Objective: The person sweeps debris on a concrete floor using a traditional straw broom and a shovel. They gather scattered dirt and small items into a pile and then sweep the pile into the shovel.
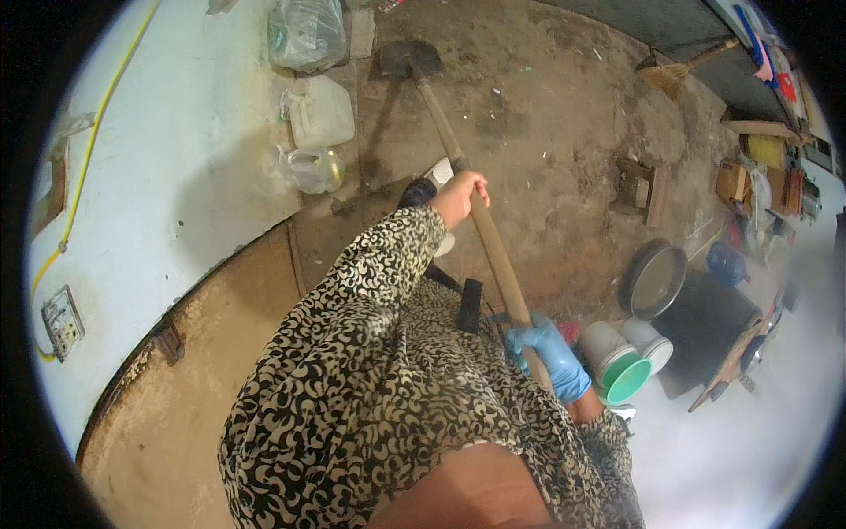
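A long-handled shovel slants across the view, its wooden handle (497,254) running from beside my body to the far floor. My bare left hand (461,196) is wrapped around the handle's middle. Farther back, near the handle's end, my right hand (547,350) grips it in a blue disposable glove. The dark metal blade (411,59) is at the top of the view, over the brown floor (548,132); whether it touches the floor I cannot tell. The handle's rear end is partly hidden by my right hand and patterned sleeve.
Along the left wall stand a filled clear plastic bag (308,36), a white jerrycan (322,111) and a clear plastic jug (312,170). To the right are buckets, one with a green rim (626,381), a round metal pan (658,282), a brick-like block (640,192) and a straw broom (667,78).
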